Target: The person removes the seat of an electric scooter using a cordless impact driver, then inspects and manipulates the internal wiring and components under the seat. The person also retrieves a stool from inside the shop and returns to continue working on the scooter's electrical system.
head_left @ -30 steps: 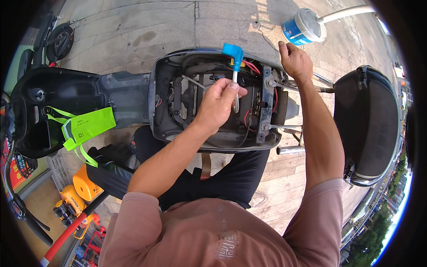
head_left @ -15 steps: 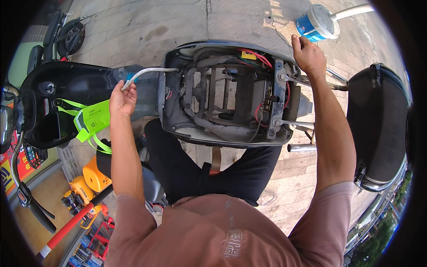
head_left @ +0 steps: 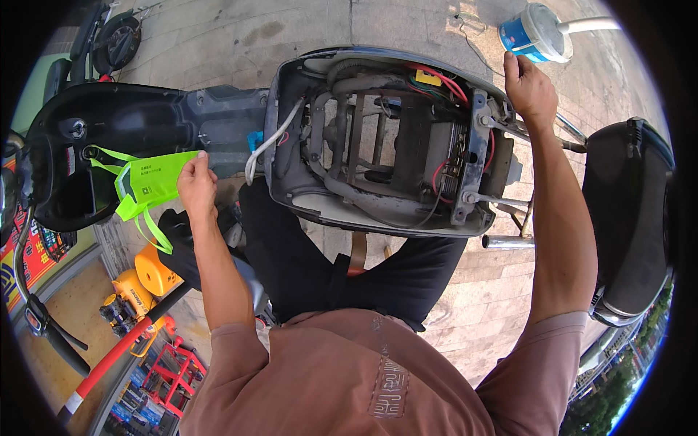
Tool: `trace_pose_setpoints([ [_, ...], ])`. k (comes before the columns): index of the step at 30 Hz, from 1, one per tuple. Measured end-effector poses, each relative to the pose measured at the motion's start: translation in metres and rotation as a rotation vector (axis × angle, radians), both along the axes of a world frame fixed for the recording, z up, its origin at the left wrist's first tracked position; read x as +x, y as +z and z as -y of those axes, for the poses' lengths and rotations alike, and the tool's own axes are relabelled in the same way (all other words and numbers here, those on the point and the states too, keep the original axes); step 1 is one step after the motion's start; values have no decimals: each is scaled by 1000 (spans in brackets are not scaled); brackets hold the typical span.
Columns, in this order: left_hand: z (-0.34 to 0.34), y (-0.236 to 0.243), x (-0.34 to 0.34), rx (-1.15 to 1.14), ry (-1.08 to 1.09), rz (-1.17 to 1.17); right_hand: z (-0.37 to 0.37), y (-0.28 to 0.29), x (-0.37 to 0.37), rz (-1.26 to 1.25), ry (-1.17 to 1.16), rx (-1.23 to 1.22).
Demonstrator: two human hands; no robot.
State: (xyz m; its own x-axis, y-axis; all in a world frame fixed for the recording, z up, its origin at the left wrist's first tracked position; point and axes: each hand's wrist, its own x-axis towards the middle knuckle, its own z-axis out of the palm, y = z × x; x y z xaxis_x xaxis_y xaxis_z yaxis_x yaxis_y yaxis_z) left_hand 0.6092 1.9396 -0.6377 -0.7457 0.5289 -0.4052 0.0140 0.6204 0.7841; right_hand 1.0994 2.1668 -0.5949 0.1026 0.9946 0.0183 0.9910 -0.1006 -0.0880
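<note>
An electric scooter's open body shell [head_left: 298, 207] lies across in front of me, its frame tubes and wiring exposed. My left hand [head_left: 198, 187] is closed, with its fingers curled at the right end of a bright green bag [head_left: 156, 178]; whether it touches the bag I cannot tell. A pale cable [head_left: 280, 133] with a blue connector [head_left: 254, 139] hangs loose over the shell's left edge. Beyond the shell's far right corner, my right hand [head_left: 531, 93] is closed in a fist, thumb up. Anything inside either hand is hidden.
A black top box [head_left: 629, 218] stands behind the scooter at right. A blue and white bucket [head_left: 534, 35] sits on the paving at far right. Handlebars [head_left: 36, 291] and a yellow machine [head_left: 131, 298] are at left. Red and yellow wiring [head_left: 429, 76] crosses the shell's far side.
My left hand has let go of the pale cable and moved down beside the green bag; the cable's end now droops by the shell. The right hand remains raised in a fist. The view has shifted slightly.
</note>
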Motion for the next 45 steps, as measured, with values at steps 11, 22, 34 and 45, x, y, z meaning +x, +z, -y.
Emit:
trace_pose_setpoints([
  [11, 47, 89, 122, 267, -1199, 285, -1, 1, 0, -1, 5, 13],
  [22, 222, 15, 94, -512, -835, -362, -2, -6, 4, -30, 1, 54],
  [34, 278, 42, 118, -782, -904, -365, 11, 8, -1, -112, 65, 132],
  [45, 306, 80, 146, -542, -1043, -264, 9, 4, 2, -171, 92, 143],
])
